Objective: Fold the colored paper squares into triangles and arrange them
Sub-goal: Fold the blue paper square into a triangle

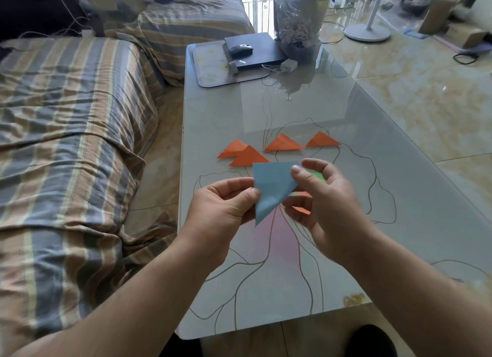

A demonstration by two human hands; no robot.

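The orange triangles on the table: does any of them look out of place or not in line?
Yes. Of the four orange triangles, the right two lie apart in a row, but the left two overlap, one partly covering the other. The blue paper is held in both hands, not yet placed.

A folded paper is held above the table between the left hand and right hand. Beyond the paper, four triangles lie in a row on the table, the two leftmost overlapping. At the table's far end sit a mat, a box bearing a mouse, and a bag. A sofa stands left of the table.
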